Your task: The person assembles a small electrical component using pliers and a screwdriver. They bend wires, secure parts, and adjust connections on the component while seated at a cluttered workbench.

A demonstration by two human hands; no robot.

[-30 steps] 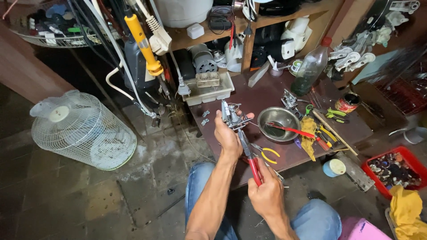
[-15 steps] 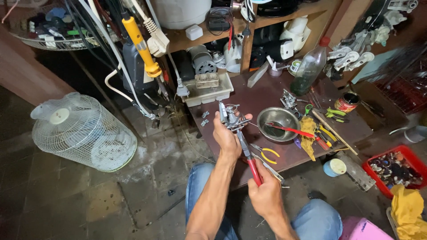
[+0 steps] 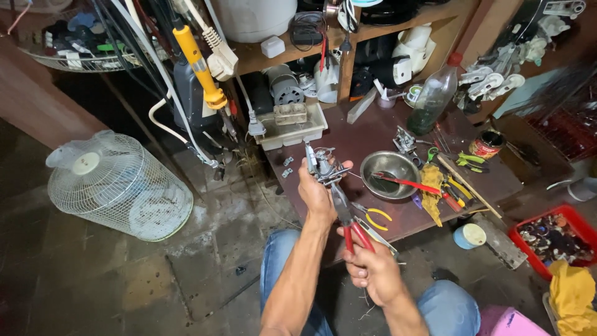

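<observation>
1. A small metal part [image 3: 323,167] is gripped in the closed left hand [image 3: 316,193], held up in front of the body, seemingly so that it stays steady while it is worked on.
2. The red handles of a pair of pliers [image 3: 349,219] are squeezed in the closed right hand [image 3: 372,270]; the nose is pointed toward 11 o'clock and is set against the metal part, seemingly biting it.
3. The metal part is found over the near edge of the brown table [image 3: 373,134], above the lap, where both hands can brace it.
4. Other things are kept within reach: a steel bowl [image 3: 390,165] lies at 3 o'clock of the left hand, with a red-handled tool [image 3: 407,183] across it; yellow-handled pliers [image 3: 373,216] lie just beside the right hand.
5. A wire fan guard [image 3: 118,186] stands on the floor at 9 o'clock, well apart.
6. Against the earlier frames, little is changed: both grips are kept, and the hands and pliers are seen in nearly the same pose.
</observation>
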